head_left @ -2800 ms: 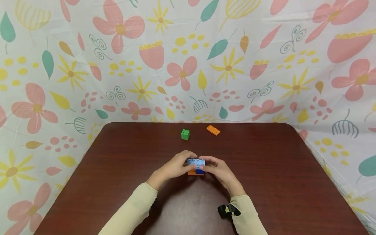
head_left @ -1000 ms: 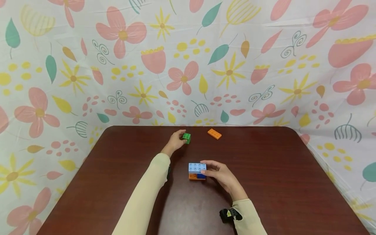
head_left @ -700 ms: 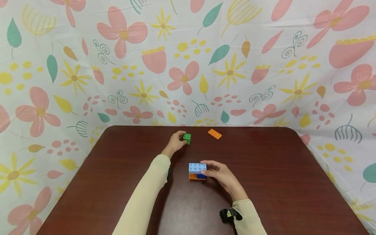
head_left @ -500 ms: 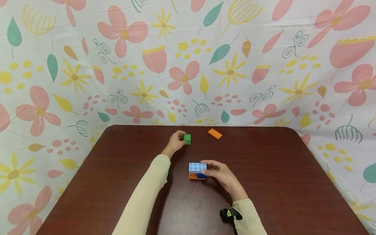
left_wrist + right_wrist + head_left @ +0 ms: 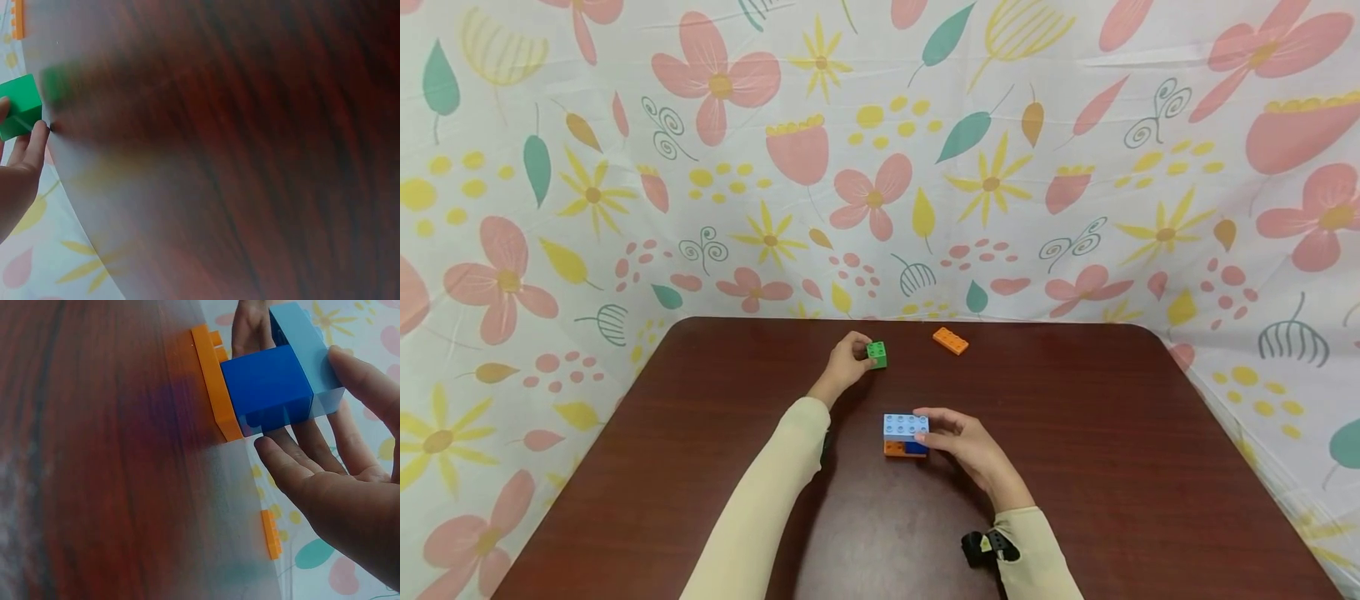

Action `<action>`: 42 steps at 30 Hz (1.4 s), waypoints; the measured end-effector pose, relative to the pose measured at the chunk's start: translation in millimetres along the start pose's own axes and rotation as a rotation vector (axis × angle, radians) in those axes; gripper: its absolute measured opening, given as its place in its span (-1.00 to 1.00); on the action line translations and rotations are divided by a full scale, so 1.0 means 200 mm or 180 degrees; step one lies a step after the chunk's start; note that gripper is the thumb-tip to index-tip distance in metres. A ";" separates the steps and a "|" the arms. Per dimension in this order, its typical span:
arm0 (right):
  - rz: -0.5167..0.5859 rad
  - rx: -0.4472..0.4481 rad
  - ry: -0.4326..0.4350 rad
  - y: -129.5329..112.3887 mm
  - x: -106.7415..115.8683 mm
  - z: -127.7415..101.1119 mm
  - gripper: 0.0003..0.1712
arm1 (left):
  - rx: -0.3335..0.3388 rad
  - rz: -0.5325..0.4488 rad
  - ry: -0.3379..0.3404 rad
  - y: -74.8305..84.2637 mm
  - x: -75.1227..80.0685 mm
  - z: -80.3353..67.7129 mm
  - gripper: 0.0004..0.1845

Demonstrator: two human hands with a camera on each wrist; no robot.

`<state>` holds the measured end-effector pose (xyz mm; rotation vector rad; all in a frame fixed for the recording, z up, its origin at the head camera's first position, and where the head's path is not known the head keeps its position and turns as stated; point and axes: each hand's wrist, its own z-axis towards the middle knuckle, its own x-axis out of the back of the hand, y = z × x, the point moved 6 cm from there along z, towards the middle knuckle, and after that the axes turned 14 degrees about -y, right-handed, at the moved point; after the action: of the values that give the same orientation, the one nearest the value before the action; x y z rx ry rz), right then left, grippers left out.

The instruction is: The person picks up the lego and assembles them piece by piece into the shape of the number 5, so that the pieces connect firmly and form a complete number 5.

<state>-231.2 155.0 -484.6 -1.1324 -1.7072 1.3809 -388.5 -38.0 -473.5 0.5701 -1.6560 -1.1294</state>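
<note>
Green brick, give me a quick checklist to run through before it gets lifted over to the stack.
1. Left hand fingers pinch the green brick: ok.
2. Green brick studs face up: ok.
3. Right hand steadies the brick stack: ok.
4. Light blue top brick has free studs: ok.
5. Stack sits flat on the table: ok.
6. Orange plate lies apart from the green brick: ok.
</note>
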 end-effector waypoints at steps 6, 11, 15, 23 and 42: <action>0.0025 0.0014 -0.0020 0.00 0.00 0.00 -0.49 | -0.0031 -0.0115 0.0021 0.01 0.02 -0.03 -0.68; 0.0016 0.0040 -0.0053 0.00 0.00 0.00 -0.47 | -0.0020 -0.0157 0.0049 -0.01 0.03 -0.05 -0.68; 0.0020 0.0051 -0.0081 0.00 0.00 0.00 -0.46 | -0.0049 -0.0245 0.0090 -0.01 0.04 -0.06 -0.68; 0.0002 0.0047 -0.0081 0.00 0.00 0.00 -0.48 | -0.0131 -0.0467 0.0045 0.02 0.05 -0.12 -0.66; -0.0015 0.0039 -0.0082 0.00 0.00 0.00 -0.46 | -0.0262 -0.1196 -0.0187 0.09 0.05 -0.24 -0.64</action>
<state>-231.9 154.8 -485.5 -1.1076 -1.7162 1.4069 -346.2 -56.5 -450.6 0.8246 -1.5821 -1.4902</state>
